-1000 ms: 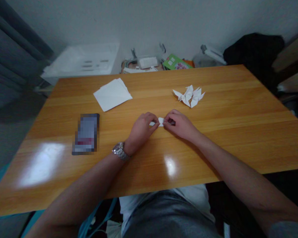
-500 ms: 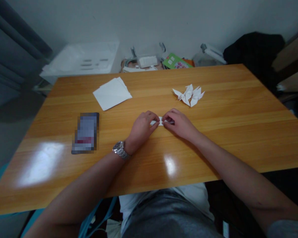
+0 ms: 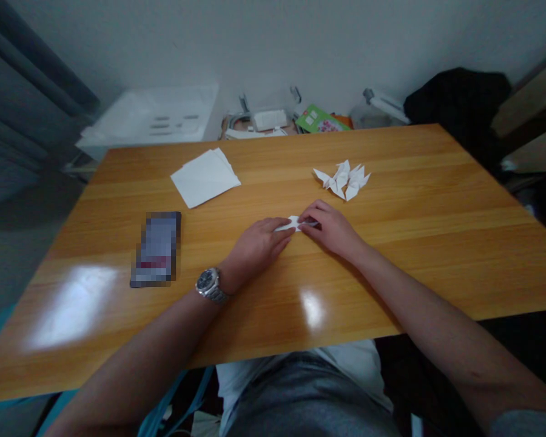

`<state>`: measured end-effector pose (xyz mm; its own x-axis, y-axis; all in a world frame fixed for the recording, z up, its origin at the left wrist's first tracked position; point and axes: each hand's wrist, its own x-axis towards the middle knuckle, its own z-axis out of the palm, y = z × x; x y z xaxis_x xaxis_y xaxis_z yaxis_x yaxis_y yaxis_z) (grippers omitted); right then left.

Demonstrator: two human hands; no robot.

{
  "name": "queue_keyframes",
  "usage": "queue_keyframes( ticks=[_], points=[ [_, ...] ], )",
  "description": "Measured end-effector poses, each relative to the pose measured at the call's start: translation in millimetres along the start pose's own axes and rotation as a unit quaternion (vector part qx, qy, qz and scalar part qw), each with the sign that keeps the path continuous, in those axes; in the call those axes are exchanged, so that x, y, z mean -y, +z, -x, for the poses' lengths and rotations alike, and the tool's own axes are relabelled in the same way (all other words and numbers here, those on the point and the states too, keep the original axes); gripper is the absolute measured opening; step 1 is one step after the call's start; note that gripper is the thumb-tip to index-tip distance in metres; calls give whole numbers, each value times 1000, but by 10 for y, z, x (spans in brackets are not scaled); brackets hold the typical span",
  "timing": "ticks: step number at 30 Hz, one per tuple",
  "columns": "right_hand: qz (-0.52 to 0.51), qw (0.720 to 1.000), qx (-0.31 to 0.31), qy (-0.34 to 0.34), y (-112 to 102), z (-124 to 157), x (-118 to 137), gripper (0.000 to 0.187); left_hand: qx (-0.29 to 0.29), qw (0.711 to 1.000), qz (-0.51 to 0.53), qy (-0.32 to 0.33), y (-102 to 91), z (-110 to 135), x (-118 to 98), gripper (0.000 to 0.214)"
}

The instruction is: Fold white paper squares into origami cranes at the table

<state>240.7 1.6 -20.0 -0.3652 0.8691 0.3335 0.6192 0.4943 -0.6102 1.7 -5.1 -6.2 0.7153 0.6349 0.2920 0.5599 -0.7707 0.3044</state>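
Note:
A small folded white paper piece (image 3: 292, 223) lies on the wooden table (image 3: 391, 255) between my two hands. My left hand (image 3: 257, 246), with a metal watch on its wrist, lies low on the table with its fingers pressed together on the paper's left end. My right hand (image 3: 330, 229) pinches the paper's right end with curled fingers. Beyond the hands sits a small heap of finished white paper cranes (image 3: 343, 178). A stack of white square sheets (image 3: 205, 177) lies at the far left.
A dark phone (image 3: 156, 248) lies flat to the left of my hands. Behind the table's far edge stand a white storage box (image 3: 150, 118), a green packet (image 3: 319, 119) and other clutter against the wall. A black bag (image 3: 459, 103) sits at the right.
My left hand has flattened and slid lower against the table, its fingers now stretched toward the paper. The right hand keeps its pinch. The view shifted slightly.

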Motion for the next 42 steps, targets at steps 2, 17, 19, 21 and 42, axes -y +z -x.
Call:
queue_keyframes(
  ticks=[2,17,19,21,42],
  points=[
    [1,1000,-3,-5,10,4,-10,5,7,1000,8,-5,-12,20,-13,33],
    [-5,1000,-13,-26,49,-19,-33,8,54,998,-11,28,-110,115,99,38],
    [18,999,-18,-31,42,-26,-33,9,58,998,-21,29,-105,110,76,38],
    [46,998,-30,-33,37,-26,-38,9,55,998,-18,33,-101,110,61,38],
    [114,985,88,-98,-200,88,-30,37,64,998,-10,18,-81,128,-24,46]
  ],
)
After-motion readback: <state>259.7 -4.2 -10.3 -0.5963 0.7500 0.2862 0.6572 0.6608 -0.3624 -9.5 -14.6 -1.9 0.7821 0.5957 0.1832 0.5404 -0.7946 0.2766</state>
